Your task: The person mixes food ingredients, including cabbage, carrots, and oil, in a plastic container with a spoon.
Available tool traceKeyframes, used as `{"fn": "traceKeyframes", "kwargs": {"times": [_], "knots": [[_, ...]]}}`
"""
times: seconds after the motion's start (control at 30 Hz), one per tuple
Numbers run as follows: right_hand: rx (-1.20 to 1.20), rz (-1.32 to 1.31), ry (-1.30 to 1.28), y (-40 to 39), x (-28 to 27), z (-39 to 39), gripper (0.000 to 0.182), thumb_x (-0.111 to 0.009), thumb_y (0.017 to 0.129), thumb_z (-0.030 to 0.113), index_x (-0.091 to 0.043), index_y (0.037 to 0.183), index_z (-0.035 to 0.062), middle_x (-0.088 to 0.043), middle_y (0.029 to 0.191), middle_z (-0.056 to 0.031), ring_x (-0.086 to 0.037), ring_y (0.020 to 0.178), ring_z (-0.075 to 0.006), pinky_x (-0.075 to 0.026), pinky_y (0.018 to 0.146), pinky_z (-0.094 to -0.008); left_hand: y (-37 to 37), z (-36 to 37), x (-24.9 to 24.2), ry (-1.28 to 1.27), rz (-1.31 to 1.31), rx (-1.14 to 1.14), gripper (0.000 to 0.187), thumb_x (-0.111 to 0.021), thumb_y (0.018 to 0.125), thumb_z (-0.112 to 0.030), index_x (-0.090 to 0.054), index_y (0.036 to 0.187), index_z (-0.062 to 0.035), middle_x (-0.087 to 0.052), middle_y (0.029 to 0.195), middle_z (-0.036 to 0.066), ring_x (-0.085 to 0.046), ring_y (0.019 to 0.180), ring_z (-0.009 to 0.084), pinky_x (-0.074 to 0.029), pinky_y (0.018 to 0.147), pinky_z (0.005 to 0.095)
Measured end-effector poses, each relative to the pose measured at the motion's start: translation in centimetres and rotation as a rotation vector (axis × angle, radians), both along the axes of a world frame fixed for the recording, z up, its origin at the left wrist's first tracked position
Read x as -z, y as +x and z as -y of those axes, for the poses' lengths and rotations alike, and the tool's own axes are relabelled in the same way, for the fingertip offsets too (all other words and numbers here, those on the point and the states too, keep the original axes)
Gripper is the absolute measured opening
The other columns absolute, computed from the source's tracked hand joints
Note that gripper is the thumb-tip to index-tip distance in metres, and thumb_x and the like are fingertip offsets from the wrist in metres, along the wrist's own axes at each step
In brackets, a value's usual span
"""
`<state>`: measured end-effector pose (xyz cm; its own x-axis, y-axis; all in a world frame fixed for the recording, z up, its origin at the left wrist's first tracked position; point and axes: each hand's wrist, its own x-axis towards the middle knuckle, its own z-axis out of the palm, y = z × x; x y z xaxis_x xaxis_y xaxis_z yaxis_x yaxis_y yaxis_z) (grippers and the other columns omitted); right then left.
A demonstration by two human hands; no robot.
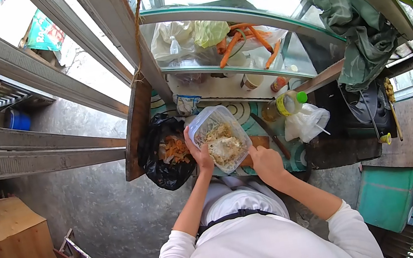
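A clear plastic container point(220, 138) with a pale, crumbly food mixture is tilted between my hands over the patterned tabletop. My left hand point(199, 152) is closed on its left side. At its lower right edge, my right hand point(267, 163) has its fingers curled; part of the grip is hidden. A black plastic bag point(162, 176) holding orange peelings lies to the left of the container. To the right, a dark knife point(272, 136) lies on the patterned cover, near a bottle with a green cap point(287, 103) and a white plastic bag point(308, 123).
Above the tabletop, a glass case point(239, 65) holds carrots point(256, 37), cabbage point(210, 32) and bags. Green cloth point(353, 20) hangs at the upper right, over a dark stove point(364, 112). Wooden posts point(117, 28) and a wooden board point(136, 133) stand at the left.
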<state>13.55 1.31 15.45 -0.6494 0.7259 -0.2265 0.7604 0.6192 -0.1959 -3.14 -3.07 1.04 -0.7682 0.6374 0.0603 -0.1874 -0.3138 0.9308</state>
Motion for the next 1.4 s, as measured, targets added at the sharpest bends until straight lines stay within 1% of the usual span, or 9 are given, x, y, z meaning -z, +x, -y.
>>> {"fn": "traceKeyframes", "kwargs": {"times": [0.1, 0.23, 0.33, 0.47, 0.67, 0.93, 1.07, 1.17, 1.4], "knots": [[0.013, 0.106, -0.057, -1.0, 1.5, 1.5, 0.011, -0.054, 0.079, 0.009, -0.059, 0.084, 0.0003, -0.064, 0.076, -0.0199, -0.067, 0.067, -0.0323, -0.055, 0.056, -0.0401, 0.9, 0.0, 0.4, -0.064, -0.027, -0.052, 0.072, -0.044, 0.068, -0.001, -0.030, 0.138, -0.0020, -0.035, 0.133, 0.011, -0.036, 0.122, 0.0245, -0.024, 0.105, 0.0334], [0.019, 0.084, -0.146, -2.5, 4.5, -0.4, 0.013, -0.054, 0.077, 0.008, -0.065, 0.077, 0.0004, -0.066, 0.078, -0.0206, -0.068, 0.074, -0.0333, -0.055, 0.059, -0.0418, 0.5, -0.4, 0.9, 0.009, 0.262, -0.152, 0.069, -0.041, 0.068, 0.002, -0.034, 0.136, -0.0023, -0.037, 0.130, 0.013, -0.038, 0.119, 0.0256, -0.027, 0.103, 0.0335], [0.033, 0.120, -0.183, -2.3, 1.1, -0.7, 0.016, -0.054, 0.077, 0.009, -0.068, 0.076, 0.0003, -0.066, 0.080, -0.0208, -0.068, 0.075, -0.0346, -0.055, 0.062, -0.0436, 0.5, -0.5, 1.6, -0.060, -0.046, -0.154, 0.066, -0.040, 0.068, 0.003, -0.037, 0.134, -0.0029, -0.038, 0.125, 0.013, -0.040, 0.116, 0.0265, -0.028, 0.103, 0.0336], [0.059, 0.186, -0.185, -0.8, 3.4, 0.8, 0.018, -0.054, 0.077, 0.010, -0.068, 0.077, -0.0004, -0.067, 0.082, -0.0200, -0.068, 0.076, -0.0354, -0.055, 0.065, -0.0434, 1.6, -1.5, 1.0, -0.047, -0.076, -0.126, 0.066, -0.040, 0.068, 0.003, -0.039, 0.134, -0.0040, -0.038, 0.119, 0.012, -0.041, 0.114, 0.0272, -0.028, 0.102, 0.0342], [0.188, 0.118, -0.111, 0.7, 1.3, -1.3, 0.015, -0.055, 0.077, 0.010, -0.066, 0.074, 0.0004, -0.066, 0.077, -0.0215, -0.067, 0.073, -0.0355, -0.055, 0.063, -0.0442, 2.0, -1.2, 1.1, -0.012, -0.026, -0.123, 0.068, -0.041, 0.069, 0.002, -0.036, 0.136, -0.0063, -0.037, 0.119, 0.012, -0.039, 0.115, 0.0271, -0.027, 0.102, 0.0355], [0.188, -0.174, -0.236, -1.5, 5.8, 2.9, 0.015, -0.052, 0.077, 0.009, -0.063, 0.084, 0.0018, -0.062, 0.072, -0.0246, -0.063, 0.071, -0.0436, -0.051, 0.062, -0.0509, 2.0, -1.0, 0.6, -0.062, 0.043, -0.124, 0.063, -0.044, 0.076, -0.008, -0.034, 0.138, -0.0087, -0.032, 0.132, 0.012, -0.034, 0.123, 0.0274, -0.025, 0.104, 0.0380], [0.043, 0.017, -0.072, -0.1, 0.1, -0.6, 0.015, -0.052, 0.078, 0.009, -0.064, 0.078, 0.0004, -0.065, 0.072, -0.0188, -0.067, 0.071, -0.0346, -0.054, 0.060, -0.0445, 1.5, -0.5, 1.9, -0.093, -0.022, -0.083, 0.056, -0.050, 0.085, -0.019, -0.036, 0.138, -0.0087, -0.036, 0.130, 0.012, -0.034, 0.125, 0.0276, -0.024, 0.105, 0.0395], [0.026, 0.110, 0.073, 1.6, 2.6, -2.6, 0.012, -0.055, 0.076, 0.009, -0.064, 0.081, 0.0043, -0.066, 0.073, -0.0188, -0.067, 0.070, -0.0328, -0.054, 0.059, -0.0434, 2.1, -0.8, 0.4, -0.125, -0.144, -0.074, 0.054, -0.050, 0.087, -0.022, -0.037, 0.137, -0.0080, -0.037, 0.129, 0.012, -0.035, 0.123, 0.0278, -0.024, 0.104, 0.0402], [0.383, -0.148, -0.440, 2.8, 9.0, 1.4, 0.019, -0.061, 0.078, 0.013, -0.067, 0.080, -0.0044, -0.065, 0.082, -0.0254, -0.065, 0.077, -0.0399, -0.052, 0.069, -0.0455, 2.7, -1.8, -0.6, -0.163, -0.193, -0.083, 0.054, -0.049, 0.091, -0.035, -0.038, 0.136, -0.0068, -0.038, 0.126, 0.012, -0.037, 0.119, 0.0271, -0.025, 0.102, 0.0390]]}}
